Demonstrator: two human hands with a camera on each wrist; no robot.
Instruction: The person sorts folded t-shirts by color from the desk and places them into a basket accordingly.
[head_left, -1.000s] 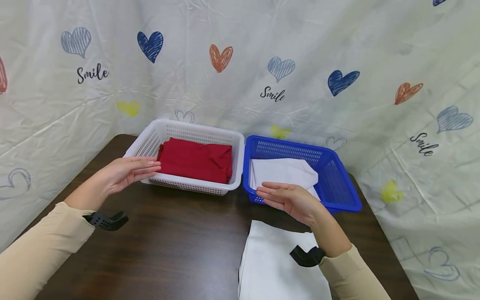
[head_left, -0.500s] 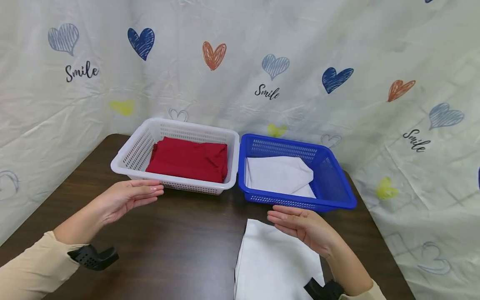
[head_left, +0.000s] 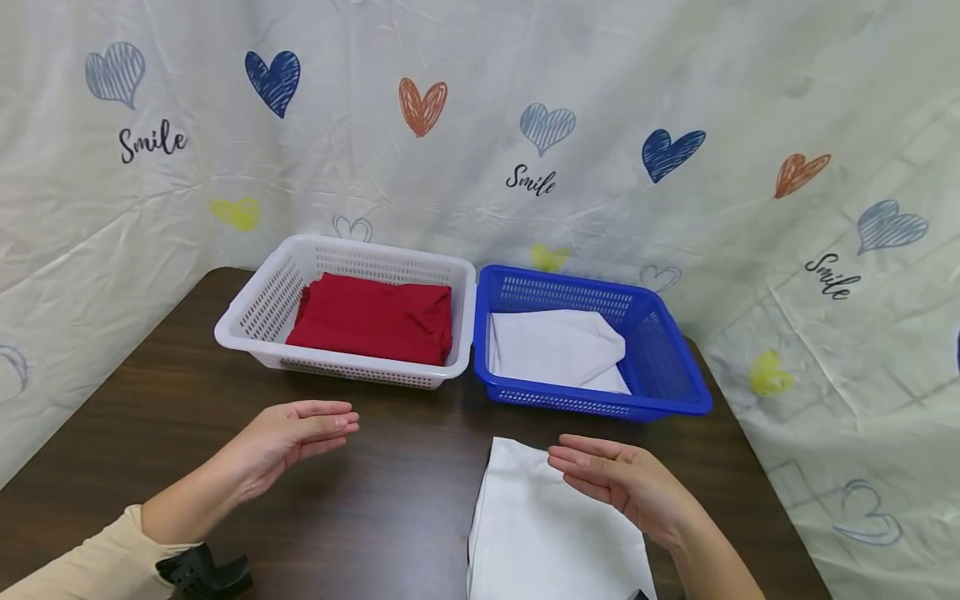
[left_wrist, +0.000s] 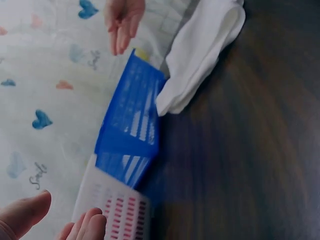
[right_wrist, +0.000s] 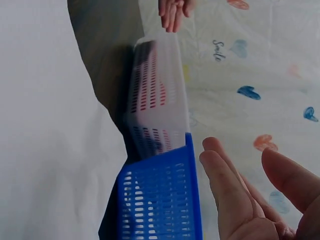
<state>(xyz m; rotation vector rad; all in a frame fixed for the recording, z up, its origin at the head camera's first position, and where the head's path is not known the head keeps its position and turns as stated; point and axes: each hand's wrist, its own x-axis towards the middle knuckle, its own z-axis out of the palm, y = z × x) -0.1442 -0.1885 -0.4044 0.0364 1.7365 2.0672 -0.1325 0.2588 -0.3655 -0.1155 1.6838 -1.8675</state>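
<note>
In the head view the left hand [head_left: 288, 442] hovers over the brown table in front of the white basket [head_left: 345, 365], fingers straight, holding nothing. The right hand [head_left: 637, 483], also empty with straight fingers, is above the folded white cloth [head_left: 551, 533] that lies at the table's front. Folded red cloth [head_left: 375, 318] lies in the white basket. Another folded white cloth [head_left: 551, 346] lies on the left side of the blue basket [head_left: 671, 350]. The wrist views show both hands in the air beside the baskets.
The two baskets stand side by side along the back of the brown table [head_left: 360, 517]. Behind them hangs a pale curtain [head_left: 465, 192] printed with hearts and words. A black wrist strap [head_left: 204, 573] is on the left sleeve.
Both hands have drawn back from the baskets toward the front of the table. The left hand has also shifted slightly right since half a second ago. The cloths have stayed in place.
</note>
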